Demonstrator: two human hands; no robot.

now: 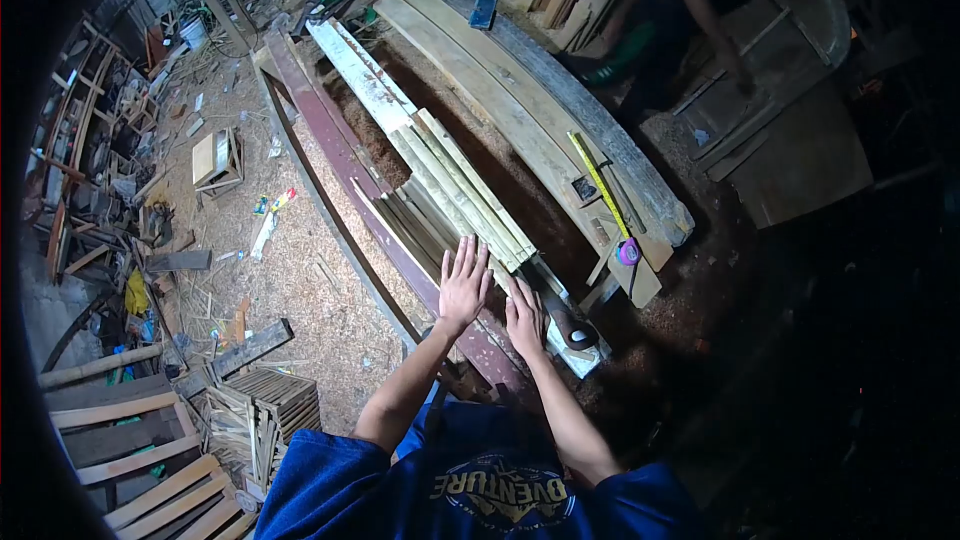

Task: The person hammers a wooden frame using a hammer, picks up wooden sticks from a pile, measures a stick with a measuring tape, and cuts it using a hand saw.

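Note:
My left hand (465, 288) lies flat, fingers stretched out, at the near end of a row of thin wood strips (424, 224). Beside it, my right hand (524, 320) has its fingers extended close to the strip ends, holding nothing that I can see. Just beyond both hands, a bundle of pale, squared wood sticks (465, 190) lies lengthwise on a whitish board (355, 70). A dark tool with a rounded handle (577, 333) rests on the board's near end, right of my right hand.
A maroon plank (335, 145) runs along the left. On long planks (470, 60) at the right lie a yellow tape measure (627, 252) and a blue box (484, 11). A small wooden frame (217, 159) and scraps litter the floor. Another person (715, 10) is at the upper right.

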